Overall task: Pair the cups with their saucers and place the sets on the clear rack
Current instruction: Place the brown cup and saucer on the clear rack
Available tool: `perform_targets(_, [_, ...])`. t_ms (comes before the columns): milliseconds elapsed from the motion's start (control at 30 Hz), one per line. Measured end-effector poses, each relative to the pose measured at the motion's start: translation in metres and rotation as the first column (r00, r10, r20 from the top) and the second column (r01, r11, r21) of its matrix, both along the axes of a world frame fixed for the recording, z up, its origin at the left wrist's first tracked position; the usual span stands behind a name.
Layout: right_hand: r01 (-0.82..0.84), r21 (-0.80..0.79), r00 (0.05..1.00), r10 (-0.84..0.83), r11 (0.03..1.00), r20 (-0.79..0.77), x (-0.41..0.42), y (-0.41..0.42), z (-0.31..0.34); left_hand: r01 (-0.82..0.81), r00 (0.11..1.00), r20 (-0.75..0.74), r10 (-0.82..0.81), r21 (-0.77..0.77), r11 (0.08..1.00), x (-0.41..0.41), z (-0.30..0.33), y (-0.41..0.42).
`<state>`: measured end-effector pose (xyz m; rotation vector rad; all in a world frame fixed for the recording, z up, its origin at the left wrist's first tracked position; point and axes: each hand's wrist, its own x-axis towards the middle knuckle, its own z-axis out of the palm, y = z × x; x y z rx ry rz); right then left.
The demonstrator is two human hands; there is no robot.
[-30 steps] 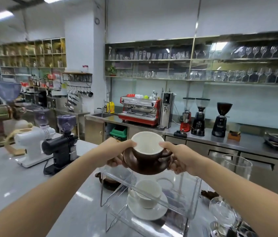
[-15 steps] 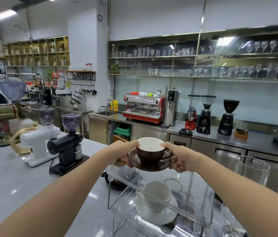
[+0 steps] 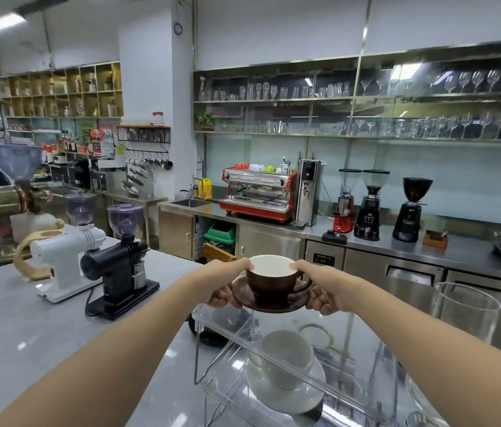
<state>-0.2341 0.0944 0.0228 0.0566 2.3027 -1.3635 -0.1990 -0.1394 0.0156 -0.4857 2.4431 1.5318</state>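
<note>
Hands held a brown cup [image 3: 270, 280] on its brown saucer [image 3: 269, 298] at the far end of the clear rack [image 3: 350, 362], at the level of its top shelf; whether the saucer touched the shelf could not be told. In the head view, the left hand [image 3: 227, 285] had its grip closed on the saucer's left edge, thumb resting on the cup's rim, fingers curled beneath. The right hand [image 3: 324, 288] gripped the saucer's right edge in the same way, thumb on the rim just above the cup's handle. The cup stood upright, its white inside showing.

Below, seen through the clear top shelf, a white cup [image 3: 287, 354] sat tilted on a white saucer [image 3: 286, 386] on the rack's lower level. The rack stood on a grey worktop [image 3: 27, 334]. To the left on that worktop stood a black grinder [image 3: 119, 266] beside a white grinder [image 3: 67, 257]. A tall glass jug [image 3: 464, 312] stood just right of the rack.
</note>
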Motion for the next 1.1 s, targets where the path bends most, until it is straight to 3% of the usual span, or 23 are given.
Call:
perform_targets(700, [0.01, -0.003, 1.0, -0.01, 1.0, -0.004, -0.015, -0.001, -0.014, 0.032, 0.999, -0.014, -0.033, -0.103, 0.994, -0.011, -0.003, -0.002])
perform_targets(1100, [0.133, 0.113, 0.967, -0.104, 0.985, -0.234, -0.016, 0.003, -0.017, -0.1, 0.986, -0.158, 0.059, -0.267, 0.958, -0.01, -0.001, 0.001])
